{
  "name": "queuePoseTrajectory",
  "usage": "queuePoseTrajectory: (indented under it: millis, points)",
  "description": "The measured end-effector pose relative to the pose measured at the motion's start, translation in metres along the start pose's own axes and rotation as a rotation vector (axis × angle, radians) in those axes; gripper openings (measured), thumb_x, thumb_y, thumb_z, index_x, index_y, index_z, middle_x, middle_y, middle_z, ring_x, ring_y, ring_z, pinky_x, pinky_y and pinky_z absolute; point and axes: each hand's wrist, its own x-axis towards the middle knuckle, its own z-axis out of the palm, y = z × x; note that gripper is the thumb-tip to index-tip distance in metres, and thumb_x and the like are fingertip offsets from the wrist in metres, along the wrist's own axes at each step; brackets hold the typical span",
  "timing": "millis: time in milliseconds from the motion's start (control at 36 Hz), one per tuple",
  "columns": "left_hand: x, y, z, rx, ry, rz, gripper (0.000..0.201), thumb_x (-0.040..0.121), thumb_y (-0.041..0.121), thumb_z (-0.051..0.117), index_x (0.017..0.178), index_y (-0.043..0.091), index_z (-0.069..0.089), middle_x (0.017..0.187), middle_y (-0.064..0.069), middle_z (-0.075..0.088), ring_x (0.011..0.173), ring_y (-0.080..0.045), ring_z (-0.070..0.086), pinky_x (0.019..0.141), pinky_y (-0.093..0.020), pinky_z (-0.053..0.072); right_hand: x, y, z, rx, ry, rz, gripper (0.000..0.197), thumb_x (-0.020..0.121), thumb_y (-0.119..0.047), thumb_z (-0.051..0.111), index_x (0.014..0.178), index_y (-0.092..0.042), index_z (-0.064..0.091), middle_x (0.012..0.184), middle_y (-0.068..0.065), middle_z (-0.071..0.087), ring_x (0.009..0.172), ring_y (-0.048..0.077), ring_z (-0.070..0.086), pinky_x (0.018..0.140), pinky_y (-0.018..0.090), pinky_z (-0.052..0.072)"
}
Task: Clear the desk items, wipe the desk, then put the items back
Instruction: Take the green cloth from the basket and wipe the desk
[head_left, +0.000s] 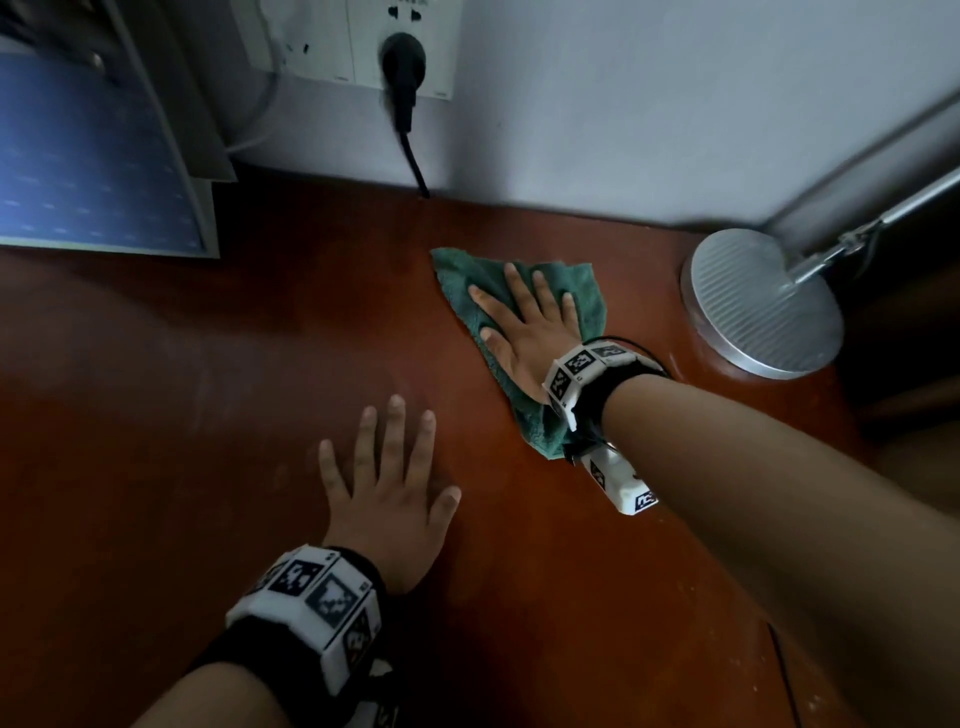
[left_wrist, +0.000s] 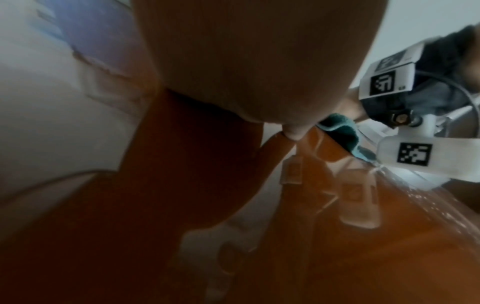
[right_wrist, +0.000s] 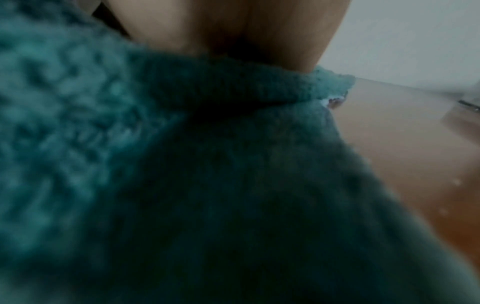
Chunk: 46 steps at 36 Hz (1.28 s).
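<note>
Reddish-brown wood forms the desk (head_left: 208, 405), seen from above with both hands laid on it. The right hand (head_left: 524, 338) lies palm-down on a green cloth (head_left: 587, 301), fingers straight and spread, pressing it onto the back right part of the desk without gripping it. The cloth is crumpled, one corner pointing toward the wall and another trailing under the wrist. The left hand (head_left: 384, 488) rests palm-down on bare wood nearer the person, apart from the cloth, fingers extended and slightly spread, holding nothing. A round metal lamp base (head_left: 758, 306) stands at the right edge, near the cloth but not touching it. A screen (head_left: 93, 171) stands at the back left, and a black plug (head_left: 402, 62) sits in a wall socket.
</note>
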Motion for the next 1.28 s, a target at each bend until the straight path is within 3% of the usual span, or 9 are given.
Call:
queuePoseTrajectory:
  millis: [417,472,528,583,694,1055,1278]
  points:
    - [-0.001,0.004,-0.012,0.010,-0.133,-0.030,0.078,0.057,0.066,-0.020,0.122,0.033,-0.048,0.117,0.010,-0.065,0.116,-0.016,-0.054,0.077,-0.043,-0.045,0.007,0.010,-0.004,0.100,-0.010,0.286,0.051,0.098,-0.054,0.016,0.146,-0.049,-0.002,0.159,-0.005,-0.016,0.145,0.031,-0.015,0.113,0.057,-0.008]
    - [-0.001,0.004,-0.012,0.009,-0.137,-0.039,0.072,0.073,0.069,-0.011,0.124,0.033,-0.046,0.118,0.010,-0.065,0.115,-0.016,-0.055,0.082,-0.045,-0.043,0.003,0.013,-0.003,0.101,0.000,0.329,0.052,0.097,-0.055,0.016,0.146,-0.049,-0.002,0.159,-0.004,-0.016,0.145,0.031,-0.015,0.113,0.058,-0.007]
    - [-0.001,0.006,-0.011,0.010,-0.142,-0.052,0.068,0.091,0.061,0.006,0.129,0.032,-0.043,0.122,0.008,-0.061,0.118,-0.017,-0.052,0.089,-0.049,-0.036,-0.002,0.017,-0.002,0.102,0.009,0.365,0.053,0.097,-0.055,0.016,0.146,-0.048,-0.003,0.159,-0.003,-0.017,0.145,0.032,-0.014,0.113,0.059,-0.006]
    - [-0.002,0.006,-0.010,0.009,-0.137,-0.057,0.069,0.095,0.056,0.012,0.132,0.031,-0.040,0.125,0.007,-0.058,0.119,-0.018,-0.050,0.092,-0.051,-0.034,-0.008,0.020,0.000,0.109,0.017,0.404,0.054,0.096,-0.056,0.016,0.146,-0.048,-0.003,0.159,-0.002,-0.017,0.145,0.032,-0.014,0.114,0.059,-0.006]
    - [-0.002,0.007,-0.010,0.018,-0.140,-0.070,0.067,0.095,0.056,0.011,0.127,0.031,-0.042,0.128,0.004,-0.056,0.125,-0.019,-0.047,0.104,-0.056,-0.025,-0.022,0.025,0.003,0.100,0.017,0.482,0.056,0.095,-0.059,0.015,0.147,-0.046,-0.005,0.158,0.002,-0.019,0.145,0.034,-0.014,0.113,0.060,-0.005]
    - [-0.005,0.009,-0.014,0.039,-0.149,-0.078,0.069,0.095,0.056,0.009,0.131,0.029,-0.042,0.128,0.002,-0.056,0.133,-0.026,-0.042,0.106,-0.057,-0.022,-0.066,0.034,0.018,0.105,0.041,0.644,0.058,0.094,-0.060,0.014,0.146,-0.046,-0.007,0.158,0.008,-0.017,0.145,0.036,-0.012,0.113,0.061,-0.003]
    - [-0.007,0.010,-0.013,0.065,-0.123,-0.082,0.067,0.095,0.057,0.008,0.128,0.028,-0.043,0.142,-0.003,-0.049,0.135,-0.027,-0.038,0.108,-0.058,-0.018,-0.087,0.033,0.020,0.109,0.030,0.714,0.058,0.094,-0.061,0.013,0.146,-0.046,-0.008,0.158,0.009,-0.017,0.144,0.038,-0.011,0.113,0.063,0.000]
